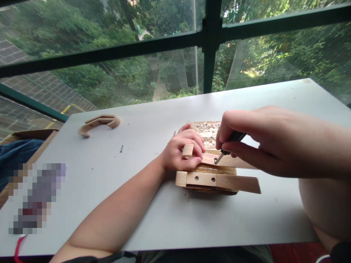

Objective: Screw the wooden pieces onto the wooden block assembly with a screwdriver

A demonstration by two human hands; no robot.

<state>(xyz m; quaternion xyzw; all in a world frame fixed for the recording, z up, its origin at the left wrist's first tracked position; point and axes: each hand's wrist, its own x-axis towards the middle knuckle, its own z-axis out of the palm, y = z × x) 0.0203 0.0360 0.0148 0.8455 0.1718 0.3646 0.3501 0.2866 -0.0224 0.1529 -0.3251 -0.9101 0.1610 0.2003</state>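
My right hand (255,142) is closed around the black handle of a screwdriver (236,137). The screwdriver's tip meets a screw (215,160) in a pale wooden strip (210,158). My left hand (186,148) wraps round the curved end of that same strip and presses it against a wooden block (208,128), whose upper face looks rough and shiny. Parallel to it, nearer to me, a second wooden strip (236,181) with a curved end lies across the block, with two screws in it. My right hand hides the first strip's far end.
A curved wooden piece (101,119) lies at the white table's (109,204) back left, with a loose screw (121,148) nearby. Another screw (174,134) is beside my left hand. A pixelated object (38,201) is at the left, near a cardboard box (49,137). Windows stand behind.
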